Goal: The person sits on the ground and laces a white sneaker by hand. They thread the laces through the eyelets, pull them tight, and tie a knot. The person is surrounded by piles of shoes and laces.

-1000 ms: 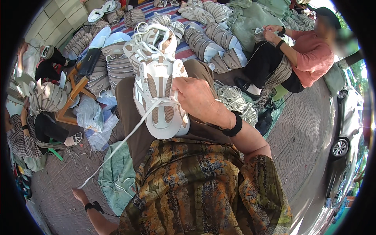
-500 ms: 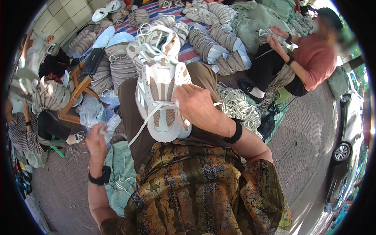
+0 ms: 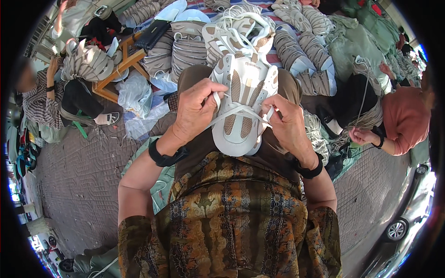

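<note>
White shoe: a white and beige mesh-panelled sports shoe [image 3: 241,106] rests sole-down on the person's lap, toe pointing toward the body, between the two hands
Lace: a flat white shoelace [image 3: 234,113] crosses the front of the shoe from one hand to the other, drawn taut
Left hand: the left hand [image 3: 197,109] sits against the shoe's left side, fingers curled and pinching the lace end near the upper eyelets
Right hand: the right hand [image 3: 287,123] presses on the shoe's right side, thumb and forefinger pinching the other lace end
Wrists: a black band circles each wrist
Behind: bundled stacks of similar pale shoes [image 3: 185,51] lie on the ground beyond the knees
Right edge: a seated person in a salmon-pink top [image 3: 405,123] handles a thin string
</note>
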Demonstrator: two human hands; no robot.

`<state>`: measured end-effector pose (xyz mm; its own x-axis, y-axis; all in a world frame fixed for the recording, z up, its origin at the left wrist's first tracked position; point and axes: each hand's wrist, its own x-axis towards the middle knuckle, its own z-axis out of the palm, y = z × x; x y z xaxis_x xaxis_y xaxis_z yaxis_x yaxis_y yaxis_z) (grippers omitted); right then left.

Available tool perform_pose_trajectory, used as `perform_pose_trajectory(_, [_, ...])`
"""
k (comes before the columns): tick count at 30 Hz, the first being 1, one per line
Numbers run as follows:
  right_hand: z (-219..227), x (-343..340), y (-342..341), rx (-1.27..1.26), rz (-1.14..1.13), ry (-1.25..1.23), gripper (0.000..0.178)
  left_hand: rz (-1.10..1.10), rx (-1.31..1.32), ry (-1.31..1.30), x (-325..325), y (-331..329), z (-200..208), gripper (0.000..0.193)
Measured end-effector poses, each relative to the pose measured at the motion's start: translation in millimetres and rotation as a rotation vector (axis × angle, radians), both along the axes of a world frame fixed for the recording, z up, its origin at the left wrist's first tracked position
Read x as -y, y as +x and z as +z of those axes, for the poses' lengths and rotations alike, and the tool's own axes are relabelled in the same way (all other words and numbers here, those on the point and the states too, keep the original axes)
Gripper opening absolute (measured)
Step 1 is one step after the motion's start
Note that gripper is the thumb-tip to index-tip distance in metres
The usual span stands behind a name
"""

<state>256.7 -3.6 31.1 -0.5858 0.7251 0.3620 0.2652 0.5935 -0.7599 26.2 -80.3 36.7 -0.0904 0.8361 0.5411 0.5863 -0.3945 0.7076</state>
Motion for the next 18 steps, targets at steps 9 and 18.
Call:
perform_pose_trajectory(9, [-0.3, 0.8, -2.9, 0.005, -0.02, -0.021, 0.013, 0.031, -0.059, 0.065, 6.2, -0.7, -7.3, 0.022])
perform_pose_trajectory(18, [3.7, 2.3, 0.2, 0.029, -0.023, 0.026, 0.013, -0.004, -0.254, 0.14, 2.4, -1.1, -0.7, 0.03])
